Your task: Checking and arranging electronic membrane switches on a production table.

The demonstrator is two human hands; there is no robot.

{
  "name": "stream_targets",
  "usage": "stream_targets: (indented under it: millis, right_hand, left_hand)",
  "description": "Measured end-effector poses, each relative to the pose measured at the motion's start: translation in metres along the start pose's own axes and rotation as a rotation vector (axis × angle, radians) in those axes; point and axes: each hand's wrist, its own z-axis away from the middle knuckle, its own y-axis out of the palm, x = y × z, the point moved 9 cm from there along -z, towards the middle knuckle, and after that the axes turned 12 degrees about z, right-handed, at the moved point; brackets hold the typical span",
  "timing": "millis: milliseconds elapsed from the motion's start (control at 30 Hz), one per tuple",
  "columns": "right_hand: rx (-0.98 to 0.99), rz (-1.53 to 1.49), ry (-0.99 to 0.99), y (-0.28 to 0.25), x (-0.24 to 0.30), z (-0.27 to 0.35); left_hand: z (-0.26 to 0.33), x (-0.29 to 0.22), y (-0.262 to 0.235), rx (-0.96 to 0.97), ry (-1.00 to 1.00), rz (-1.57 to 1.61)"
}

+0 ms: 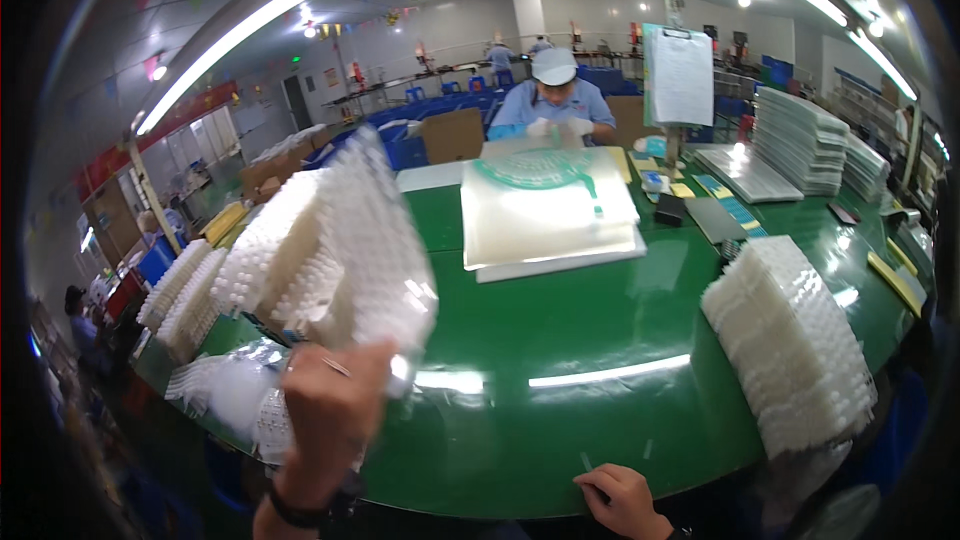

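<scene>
My left hand (335, 390) is closed on the lower edge of a clear plastic blister tray (385, 250), which stands up on edge and is smeared by motion. Right beside it is a tall stack of white, bumpy blister trays (270, 250). Down at the table's front edge rests my right hand (622, 500), its fingers curled together. A small pale strip (586, 461) shows by its fingertips; whether the fingers hold it is hard to see. Loose clear trays (235, 395) lie to the left of my left wrist.
Another blister-tray stack (790, 350) leans on the right of the green table (560, 320). Across from me a co-worker (555, 105) in a cap bends over translucent sheets (548, 230). A clipboard (682, 75) hangs on a post; flat trays (800, 145) are piled behind.
</scene>
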Motion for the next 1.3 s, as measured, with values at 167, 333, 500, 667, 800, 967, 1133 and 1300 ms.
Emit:
stream_targets:
  millis: [167, 333, 500, 667, 800, 967, 1133, 1300]
  right_hand:
    - [0.176, -0.278, 0.137, 0.027, -0.021, 0.006]
    - [0.105, -0.519, 0.432, 0.009, -0.036, 0.001]
    - [0.222, -0.377, 0.156, 0.01, 0.022, -0.04]
    - [0.404, -0.14, -0.144, 0.061, 0.083, -0.05]
    - [0.507, -0.026, -0.143, 0.108, 0.084, -0.032]
    - [0.345, -0.163, -0.03, 0.106, 0.065, -0.036]
    - [0.03, -0.604, 0.403, 0.069, 0.013, -0.054]
    - [-0.235, -0.163, 0.18, -0.031, 0.031, -0.076]
  left_hand:
    - [0.091, -0.085, 0.104, 0.433, 0.001, 0.35]
    - [0.132, -0.109, 0.107, 0.506, -0.221, 0.573]
    - [0.163, -0.08, 0.089, 0.429, -0.508, 0.815]
    - [0.214, -0.044, 0.101, 0.189, -0.871, 0.922]
    - [0.21, -0.061, 0.114, 0.182, -1.05, 1.607]
    - [0.195, -0.069, 0.107, 0.078, -0.969, 1.92]
    - [0.175, -0.079, 0.108, 0.304, -0.617, 1.49]
    - [0.19, -0.092, 0.123, 0.569, -0.363, 0.854]
